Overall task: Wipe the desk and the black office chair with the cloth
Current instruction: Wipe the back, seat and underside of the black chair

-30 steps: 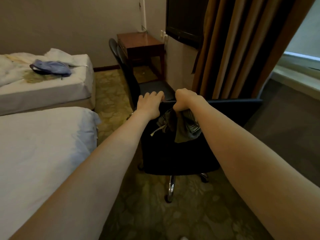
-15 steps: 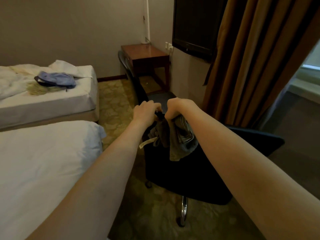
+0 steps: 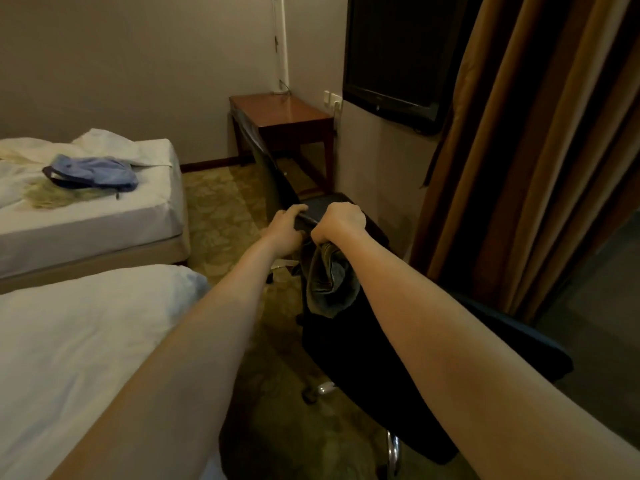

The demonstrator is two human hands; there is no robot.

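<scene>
A black office chair (image 3: 381, 358) on castors stands in front of me, its back towards me. My left hand (image 3: 285, 226) grips the top edge of the chair back. My right hand (image 3: 341, 225) grips the same edge just to the right and holds a grey-green cloth (image 3: 330, 284), which hangs down over the back. The brown wooden desk (image 3: 277, 112) stands against the far wall, beyond the chair. A second dark chair (image 3: 266, 168) stands in front of the desk.
Two white beds lie on the left, the near bed (image 3: 86, 358) and the far bed (image 3: 104, 209) with a blue bag (image 3: 91, 173) on it. A dark TV (image 3: 391, 53) hangs on the right wall beside brown curtains (image 3: 519, 150). Patterned carpet runs between the beds and the chairs.
The chair has swung and rolled towards the desk, with both hands staying on the top of its back. The cloth still hangs from my right hand.
</scene>
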